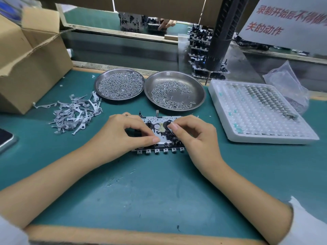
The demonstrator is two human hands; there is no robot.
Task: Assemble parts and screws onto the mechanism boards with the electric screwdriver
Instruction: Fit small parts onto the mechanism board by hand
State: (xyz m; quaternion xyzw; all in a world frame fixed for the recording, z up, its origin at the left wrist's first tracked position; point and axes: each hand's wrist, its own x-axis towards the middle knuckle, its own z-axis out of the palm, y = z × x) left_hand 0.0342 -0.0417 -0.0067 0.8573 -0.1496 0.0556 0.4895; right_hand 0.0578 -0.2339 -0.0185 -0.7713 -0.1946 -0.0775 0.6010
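A mechanism board (160, 138), grey metal with black parts and a row of tabs along its near edge, lies flat on the green mat. My left hand (123, 133) rests on its left side with curled fingers, thumb and forefinger pressed on the plate. My right hand (192, 133) pinches a small pale part over the board's middle. The electric screwdriver (219, 38) hangs above the back right, held by neither hand. Two steel dishes hold screws: a full one (120, 84) and a half-full one (175, 92).
A heap of grey metal levers (76, 112) lies left of the board. A white blister tray (260, 112) with small parts sits at right, a plastic bag (290, 82) behind it. A cardboard box (30, 55) stands far left, a phone (5, 140) at the left edge. Stacked boards (201, 53) stand behind.
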